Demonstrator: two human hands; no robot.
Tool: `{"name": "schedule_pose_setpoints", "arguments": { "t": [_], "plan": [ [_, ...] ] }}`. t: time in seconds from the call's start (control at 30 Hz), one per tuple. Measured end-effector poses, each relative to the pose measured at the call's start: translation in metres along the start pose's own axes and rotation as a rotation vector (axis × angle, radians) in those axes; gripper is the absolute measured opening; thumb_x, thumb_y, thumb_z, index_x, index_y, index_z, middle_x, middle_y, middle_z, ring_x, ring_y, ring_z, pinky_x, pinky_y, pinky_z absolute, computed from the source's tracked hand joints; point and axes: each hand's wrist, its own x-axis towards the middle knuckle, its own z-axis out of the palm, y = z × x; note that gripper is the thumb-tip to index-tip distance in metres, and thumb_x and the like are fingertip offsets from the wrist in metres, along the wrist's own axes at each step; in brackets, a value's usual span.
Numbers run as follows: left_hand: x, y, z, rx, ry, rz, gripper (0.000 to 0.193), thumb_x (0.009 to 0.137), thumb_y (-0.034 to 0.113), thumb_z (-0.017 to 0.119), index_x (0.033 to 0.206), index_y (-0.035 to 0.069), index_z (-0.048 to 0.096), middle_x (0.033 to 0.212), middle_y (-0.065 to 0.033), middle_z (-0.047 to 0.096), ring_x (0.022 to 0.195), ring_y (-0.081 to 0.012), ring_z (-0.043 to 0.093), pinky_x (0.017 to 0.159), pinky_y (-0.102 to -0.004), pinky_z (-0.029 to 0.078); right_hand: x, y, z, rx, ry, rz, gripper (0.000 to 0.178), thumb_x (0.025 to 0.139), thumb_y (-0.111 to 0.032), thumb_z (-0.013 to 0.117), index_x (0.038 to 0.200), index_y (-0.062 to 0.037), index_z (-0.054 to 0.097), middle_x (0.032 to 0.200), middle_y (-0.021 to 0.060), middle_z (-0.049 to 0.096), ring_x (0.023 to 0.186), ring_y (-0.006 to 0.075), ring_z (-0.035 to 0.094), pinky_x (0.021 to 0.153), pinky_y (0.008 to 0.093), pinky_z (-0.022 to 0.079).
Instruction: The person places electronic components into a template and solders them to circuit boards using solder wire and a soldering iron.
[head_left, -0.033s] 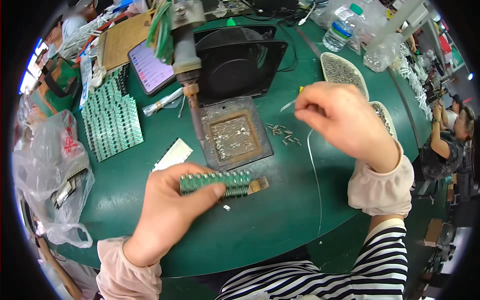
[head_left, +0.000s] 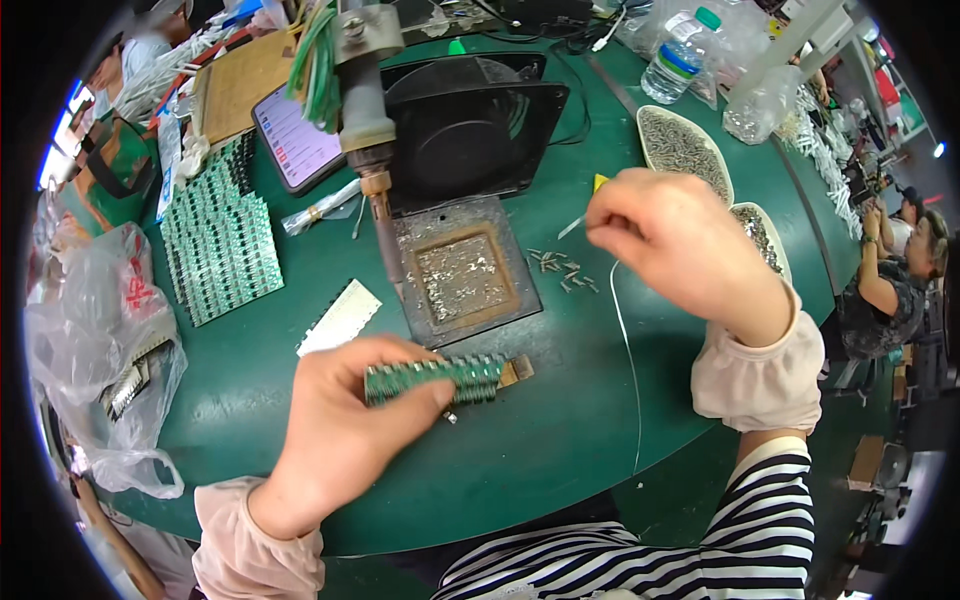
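My left hand (head_left: pixel 345 425) is closed round a green circuit board panel (head_left: pixel 435 377) with rows of small metal parts along it, thumb across its near side. It is above the table, just in front of a square metal plate (head_left: pixel 520 300) with solder residue in its recess. A soldering iron (head_left: pixel 383 225) hangs point down from a stand over the plate's left side. At the right, my right hand (head_left: pixel 675 235) pinches a thin silvery solder wire (head_left: pixel 627 350). One short end sticks out left of the fingers; the rest trails to the table's near edge.
Small metal pins (head_left: pixel 565 268) lie beside the plate. Trays of metal parts (head_left: pixel 685 150) stand at the right, near a water bottle (head_left: pixel 680 60). At the left are more circuit boards (head_left: pixel 222 240), a phone (head_left: pixel 298 140) and a plastic bag (head_left: pixel 105 330). A black fan (head_left: pixel 470 140) stands behind.
The circuit board panel in my left hand has tilted and dropped slightly toward me. My right hand stays almost where it was, still pinching the solder wire.
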Motion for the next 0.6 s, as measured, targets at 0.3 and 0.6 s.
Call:
{"name": "schedule_pose_setpoints", "arguments": {
  "t": [0.3,0.6],
  "plan": [
    [-0.009,-0.013,0.018,0.618,-0.052,0.891,0.029,0.059,-0.010,0.074,0.087,-0.004,0.068,0.094,-0.0160,0.069,0.078,-0.0276,0.069,0.066,-0.0331,0.057,-0.002,0.011,0.020,-0.179,-0.162,-0.062,0.010,0.076,-0.005,0.069,0.082,0.0017,0.064,0.081,0.0163,0.064,0.078,0.0365,0.062,0.070,0.0438,0.050],
    [-0.001,-0.020,0.021,0.755,0.033,1.155,0.026,0.065,0.002,0.073,0.090,-0.003,0.066,0.094,-0.0124,0.065,0.076,-0.0228,0.066,0.059,-0.0294,0.054,0.006,0.010,0.037,-0.114,-0.095,-0.152,0.006,0.073,-0.001,0.063,0.075,0.0035,0.060,0.077,0.0225,0.062,0.075,0.0407,0.063,0.066,0.0472,0.051]
  ]
}}
